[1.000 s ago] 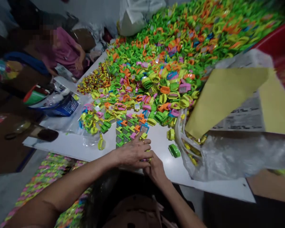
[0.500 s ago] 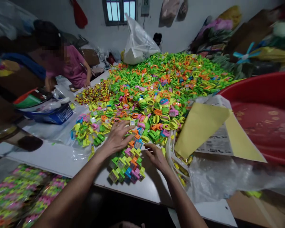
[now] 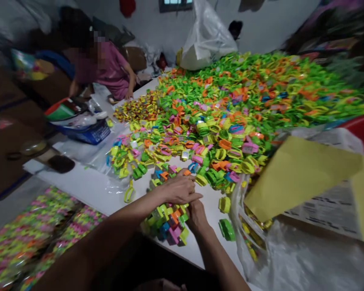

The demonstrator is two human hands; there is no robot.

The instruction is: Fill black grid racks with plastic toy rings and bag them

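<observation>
My left hand [image 3: 178, 189] lies curled over a small piece at the far end of a packed cluster of coloured plastic toy watches [image 3: 167, 222] near the white table's front edge. My right hand [image 3: 195, 213] is just beneath it, fingers closed and tucked under the left fingers; what they pinch is hidden. A huge heap of green, yellow, orange and pink toy watches [image 3: 230, 101] covers the table beyond. Two loose watches, one yellow [image 3: 224, 204] and one green [image 3: 227, 229], lie to the right of my hands.
A clear plastic bag [image 3: 291, 254] with a yellow card [image 3: 300, 178] sits at the right, a red tub [image 3: 362, 129] behind it. A person in a pink shirt [image 3: 109, 70] works at the far left. A blue basket [image 3: 87, 131] and packed bags [image 3: 33, 238] stand left.
Both hands were spread open over the cluster half a second ago; now they have drawn together and closed at its far end. The view has swung left and down.
</observation>
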